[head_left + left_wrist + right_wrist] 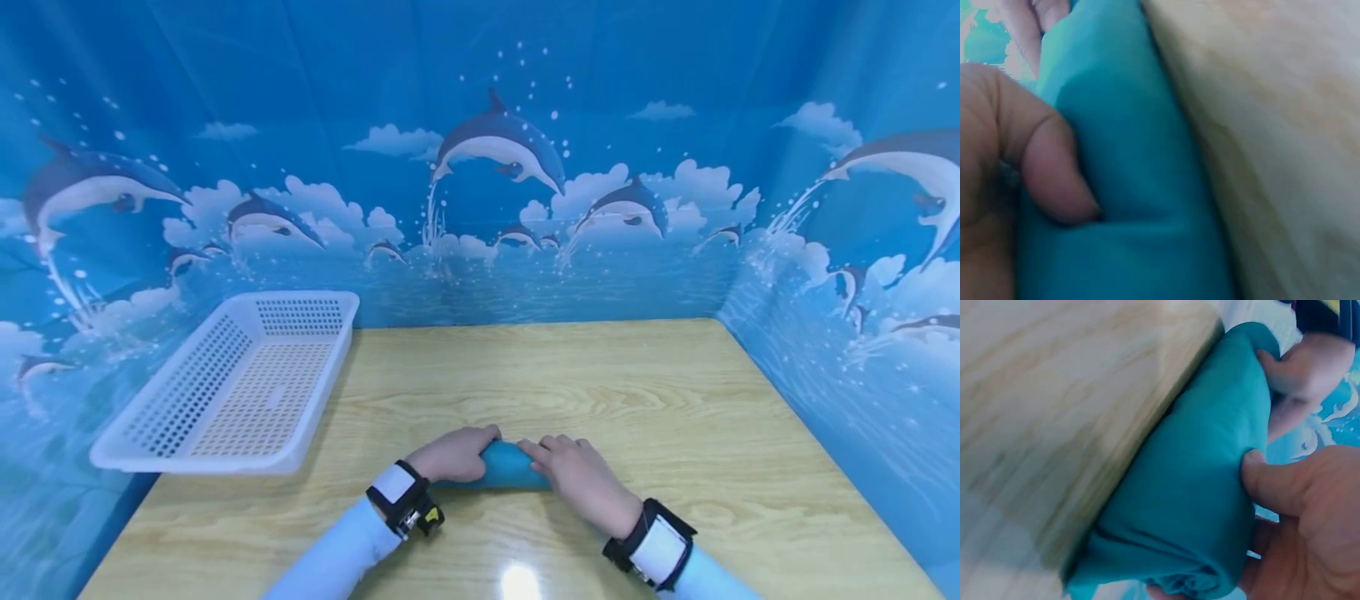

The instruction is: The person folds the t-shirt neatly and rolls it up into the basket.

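A teal cloth rolled into a thick cylinder [512, 468] lies crosswise on the wooden table near its front. My left hand [454, 455] grips the roll's left part; in the left wrist view its thumb [1054, 169] presses a crease into the fabric. At the right end, my right hand [588, 483] holds the roll, thumb on the near side and fingers behind it. The right wrist view shows the spiral end of the cloth [1191, 581] and a loose corner at the tabletop. The fingers on the far side are partly hidden.
A white perforated plastic basket [315, 408] stands at the table's left, partly over its edge. Blue dolphin-print curtains [480, 275] enclose the back and sides of the wooden table [600, 375]. Each wrist wears a strapped device.
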Tool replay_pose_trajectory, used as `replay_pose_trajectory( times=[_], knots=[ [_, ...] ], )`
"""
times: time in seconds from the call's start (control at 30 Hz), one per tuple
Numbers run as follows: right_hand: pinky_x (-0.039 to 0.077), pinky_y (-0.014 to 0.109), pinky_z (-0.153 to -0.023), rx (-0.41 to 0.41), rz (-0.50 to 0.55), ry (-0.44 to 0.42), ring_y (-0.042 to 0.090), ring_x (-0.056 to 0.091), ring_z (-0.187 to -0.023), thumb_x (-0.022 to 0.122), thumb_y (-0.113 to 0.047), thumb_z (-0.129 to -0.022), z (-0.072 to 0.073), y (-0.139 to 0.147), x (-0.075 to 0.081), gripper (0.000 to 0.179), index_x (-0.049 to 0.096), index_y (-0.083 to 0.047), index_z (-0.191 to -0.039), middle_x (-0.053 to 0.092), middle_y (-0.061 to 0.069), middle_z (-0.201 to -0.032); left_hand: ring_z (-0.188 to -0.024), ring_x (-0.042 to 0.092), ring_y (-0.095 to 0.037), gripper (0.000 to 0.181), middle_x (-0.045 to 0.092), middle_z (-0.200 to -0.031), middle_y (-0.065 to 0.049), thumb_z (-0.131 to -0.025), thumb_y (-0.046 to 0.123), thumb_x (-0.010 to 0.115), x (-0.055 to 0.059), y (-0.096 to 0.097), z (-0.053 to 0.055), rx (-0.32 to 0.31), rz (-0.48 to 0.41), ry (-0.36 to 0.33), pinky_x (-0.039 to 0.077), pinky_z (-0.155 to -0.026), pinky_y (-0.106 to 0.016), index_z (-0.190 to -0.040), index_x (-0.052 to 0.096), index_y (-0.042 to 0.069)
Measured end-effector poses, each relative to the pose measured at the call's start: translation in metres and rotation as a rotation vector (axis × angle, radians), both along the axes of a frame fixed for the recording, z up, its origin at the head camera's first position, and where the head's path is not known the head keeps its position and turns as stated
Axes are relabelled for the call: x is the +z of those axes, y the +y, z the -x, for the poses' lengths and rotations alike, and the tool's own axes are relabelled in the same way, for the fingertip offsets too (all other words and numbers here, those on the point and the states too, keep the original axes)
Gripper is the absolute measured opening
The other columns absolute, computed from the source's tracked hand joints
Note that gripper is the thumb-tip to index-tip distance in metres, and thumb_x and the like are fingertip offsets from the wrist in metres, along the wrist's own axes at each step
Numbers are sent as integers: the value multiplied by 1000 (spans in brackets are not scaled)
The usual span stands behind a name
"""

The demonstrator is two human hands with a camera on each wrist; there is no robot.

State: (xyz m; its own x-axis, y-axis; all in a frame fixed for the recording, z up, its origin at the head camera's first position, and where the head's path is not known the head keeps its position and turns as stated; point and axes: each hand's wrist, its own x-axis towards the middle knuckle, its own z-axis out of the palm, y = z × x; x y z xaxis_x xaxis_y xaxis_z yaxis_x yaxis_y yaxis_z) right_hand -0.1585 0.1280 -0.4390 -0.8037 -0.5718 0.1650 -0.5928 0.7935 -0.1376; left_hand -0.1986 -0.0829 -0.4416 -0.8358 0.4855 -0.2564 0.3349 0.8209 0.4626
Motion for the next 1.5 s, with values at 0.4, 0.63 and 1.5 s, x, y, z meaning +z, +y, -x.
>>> replay_pose_trajectory(
  times=[0.4, 0.63, 1.5],
  knots=[
    [30, 59, -107, -1, 129, -281, 38, 38, -135, 41, -41, -100, 10, 13, -14, 51, 42, -14, -144, 43, 14, -146, -145, 13, -36, 62, 17, -158, -15, -94, 25, 34, -15, -34, -18, -36, -90, 69, 12, -116, -54, -153, 17, 17],
    [12, 62, -113, 15, 92, -346, 42, 12, -144, 52, -64, -86, 11, 13, -18, 87, 24, -15, -152, 16, 15, -158, -146, 2, -38, 75, 3, -160, -12, -92, 53, 42, -8, -37, -16, -50, -101, -5, 6, -115, -57, -154, 10, 24],
    [45, 45, -92, 76, 285, -736, 28, 53, -115, 62, -35, -90, 38, 62, 1, 55, 50, -8, -136, 55, 8, -127, -115, 51, -26, 52, 54, -123, -9, -89, 21, 66, 8, -72, -9, 4, -181, -82, 41, -99, -49, -135, 50, 5]
  ],
)
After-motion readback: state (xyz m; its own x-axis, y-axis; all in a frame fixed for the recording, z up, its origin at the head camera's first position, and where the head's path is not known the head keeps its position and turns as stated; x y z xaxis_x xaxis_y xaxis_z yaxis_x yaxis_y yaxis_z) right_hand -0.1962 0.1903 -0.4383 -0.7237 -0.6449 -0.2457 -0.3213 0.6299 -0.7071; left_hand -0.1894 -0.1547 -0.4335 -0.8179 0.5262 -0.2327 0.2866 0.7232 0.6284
